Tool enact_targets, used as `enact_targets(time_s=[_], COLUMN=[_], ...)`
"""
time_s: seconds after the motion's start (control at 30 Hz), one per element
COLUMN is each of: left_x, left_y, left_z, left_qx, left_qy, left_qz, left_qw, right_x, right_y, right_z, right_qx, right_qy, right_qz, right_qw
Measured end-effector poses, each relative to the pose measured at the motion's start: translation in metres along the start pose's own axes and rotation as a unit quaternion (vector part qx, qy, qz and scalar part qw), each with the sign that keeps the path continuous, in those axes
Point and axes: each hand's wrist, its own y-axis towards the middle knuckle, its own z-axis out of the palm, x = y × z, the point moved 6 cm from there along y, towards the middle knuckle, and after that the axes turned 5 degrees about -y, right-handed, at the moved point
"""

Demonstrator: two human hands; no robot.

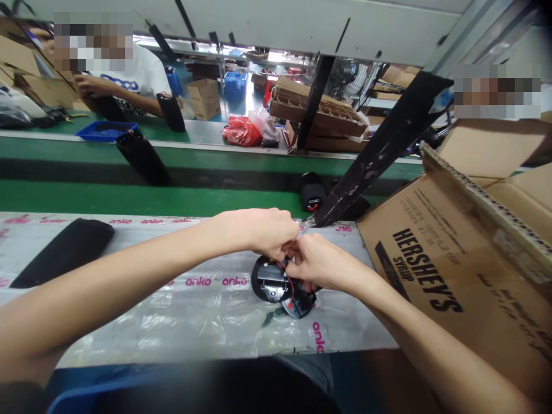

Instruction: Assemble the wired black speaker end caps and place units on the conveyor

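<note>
My left hand and my right hand meet over a round black electronic part on the plastic-covered bench. Both have their fingers pinched together, close to the thin red and black wires at the part's upper edge. What exactly lies between the left fingertips is hidden. The right fingers appear closed on the wires. A red wire with a small connector hangs down below them. Beside the round part, partly under my right hand, lies a second round piece with a grey rim.
A black cylinder-like piece lies at left on the bench sheet. A Hershey's carton stands at right, beside a slanted dark post. Black cylinders sit on the green belt. Across it, a person handles a dark piece.
</note>
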Motion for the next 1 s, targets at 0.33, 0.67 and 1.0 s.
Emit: enact_targets(time_s=[0.33, 0.67, 1.0], left_x=[0.029, 0.009, -0.005], left_y=[-0.057, -0.053, -0.038], left_z=[0.014, 0.018, 0.007], left_qx=[-0.021, -0.043, -0.034], left_qy=[-0.129, -0.06, 0.029], left_qz=[-0.13, -0.183, -0.13], left_qw=[0.983, 0.98, 0.991], right_x=[-0.007, 0.007, -0.007], right_y=[-0.021, -0.031, -0.043], right_z=[0.014, 0.027, 0.036], right_qx=[-0.047, -0.204, -0.244], right_qy=[0.059, 0.079, 0.196], right_qz=[0.023, -0.166, -0.211], right_qw=[0.997, 0.962, 0.926])
